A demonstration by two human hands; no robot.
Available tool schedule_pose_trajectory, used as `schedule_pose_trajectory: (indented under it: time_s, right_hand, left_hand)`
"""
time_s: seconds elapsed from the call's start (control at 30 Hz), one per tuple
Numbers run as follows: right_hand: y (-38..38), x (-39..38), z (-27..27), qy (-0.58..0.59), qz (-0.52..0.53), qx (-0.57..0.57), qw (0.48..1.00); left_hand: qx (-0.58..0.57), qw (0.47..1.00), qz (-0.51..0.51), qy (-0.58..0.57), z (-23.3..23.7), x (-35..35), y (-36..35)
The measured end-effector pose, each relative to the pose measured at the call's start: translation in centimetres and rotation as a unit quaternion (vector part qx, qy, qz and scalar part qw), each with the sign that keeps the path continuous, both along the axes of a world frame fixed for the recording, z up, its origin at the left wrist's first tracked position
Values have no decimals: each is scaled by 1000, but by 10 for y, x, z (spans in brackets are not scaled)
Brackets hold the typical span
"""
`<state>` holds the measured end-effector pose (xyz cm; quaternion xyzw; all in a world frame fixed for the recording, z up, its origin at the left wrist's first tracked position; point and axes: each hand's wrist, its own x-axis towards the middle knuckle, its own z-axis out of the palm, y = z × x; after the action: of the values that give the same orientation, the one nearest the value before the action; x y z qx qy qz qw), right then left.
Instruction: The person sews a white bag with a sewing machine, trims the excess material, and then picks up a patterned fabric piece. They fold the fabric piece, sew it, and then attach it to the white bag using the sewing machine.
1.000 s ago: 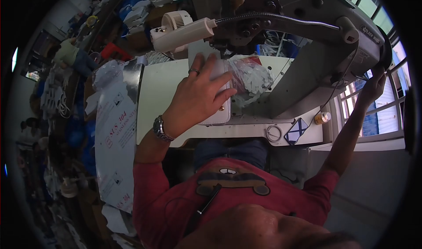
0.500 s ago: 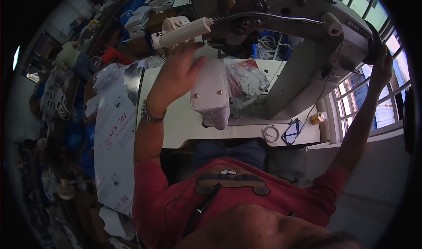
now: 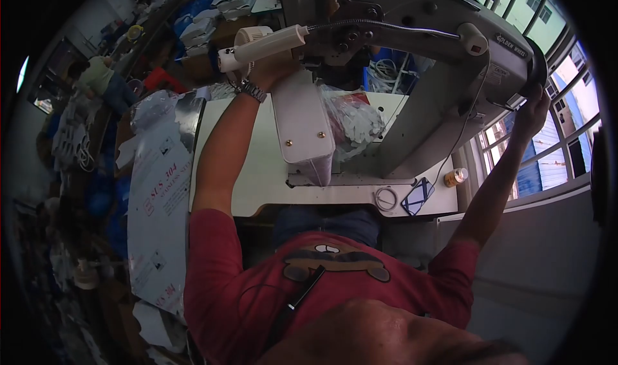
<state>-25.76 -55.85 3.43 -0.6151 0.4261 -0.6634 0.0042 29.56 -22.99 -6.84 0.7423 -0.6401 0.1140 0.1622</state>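
Observation:
A white bag (image 3: 301, 117), its flat face showing two metal studs, hangs on the sewing machine (image 3: 412, 101) beneath the needle area. My left hand (image 3: 275, 73), with a metal watch on the wrist, reaches past the bag's far end beneath the white lamp (image 3: 273, 46). Its fingers are hidden behind the bag and the lamp, so their grip does not show. At the machine's right end, my right hand (image 3: 533, 112) is closed on the rim of the dark handwheel (image 3: 537, 65). Clear plastic with white pieces (image 3: 360, 123) lies right of the bag.
On the white table (image 3: 257, 188) lie a phone (image 3: 418, 196), a coiled cable (image 3: 386, 199) and a small jar (image 3: 456, 177). A film-covered metal sheet (image 3: 154, 217) stands at the left. Another person (image 3: 106, 82) is farther back, left. Barred windows are at the right.
My left hand has moved from above the bag's near part to its far end, its fingers now out of sight. My right hand has slid lower on the handwheel. The view has shifted slightly.

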Motion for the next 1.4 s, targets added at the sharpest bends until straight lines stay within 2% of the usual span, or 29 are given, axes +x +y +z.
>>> schedule_pose_trajectory:
  time_s: [0.07,0.1,0.17,0.2,0.27,0.4,0.47,0.7,0.77,0.83,0.9,0.97,1.0,1.03,1.07,1.13,1.17,1.2,1.23,1.27,1.3,1.37,1.4]
  right_hand:
    - [-7,-7,-30,-23,104,27,994]
    - [-8,-10,-31,-23,102,29,994]
    - [-9,-12,-31,-14,148,24,989]
    - [-8,-11,-31,-14,146,24,989]
    - [-6,-11,-29,-12,130,46,990]
    - [-11,-13,-29,-17,145,55,988]
    - [-9,-10,-29,-30,164,52,985]
    - [-2,-10,-25,-35,184,48,981]
    - [6,-6,-19,-32,186,55,980]
    - [13,-9,-20,-29,175,68,982]
    - [17,-7,-18,-24,158,66,985]
    - [17,-5,-20,-44,179,57,981]
    - [10,-5,-26,-67,210,52,974]
    - [10,-5,-28,-61,196,60,977]
    - [10,-6,-30,-55,183,69,979]
    - [10,-1,-33,-112,222,54,967]
    - [20,-1,-32,-99,223,43,969]
    - [23,-9,-36,-88,129,18,987]
    - [30,-11,-41,-75,45,-7,996]
    - [81,8,-36,-157,79,-27,984]
    - [120,26,-33,-161,83,-68,981]
    - [211,83,-56,-164,302,27,939]
    - [251,106,-73,-89,415,30,905]
  left_hand:
    - [-169,982,77,21,34,-65,31]
    - [-168,983,75,21,41,-78,35]
    - [-195,967,161,1,49,-98,42]
    - [-195,968,159,0,58,-113,49]
    - [-178,952,214,126,74,-141,63]
    - [-202,943,203,171,73,-154,78]
    - [-236,947,178,123,63,-149,80]
    - [-203,954,175,138,70,-190,133]
    - [-223,947,130,191,76,-208,157]
    - [-253,949,39,181,68,-201,189]
    - [-293,914,18,281,76,-210,219]
    - [-293,915,5,279,89,-209,256]
    - [-326,892,25,313,94,-214,268]
    - [-359,866,46,346,94,-218,281]
    - [-356,866,50,348,93,-213,305]
    - [-317,814,152,462,87,-198,345]
    - [-290,821,218,441,78,-191,358]
    - [-296,816,235,438,69,-188,360]
    - [-210,882,300,298,58,-185,359]
    - [-108,912,364,156,47,-184,360]
    - [-72,910,386,135,33,-184,357]
    - [-12,897,426,122,11,-188,345]
    - [7,890,438,123,2,-191,339]
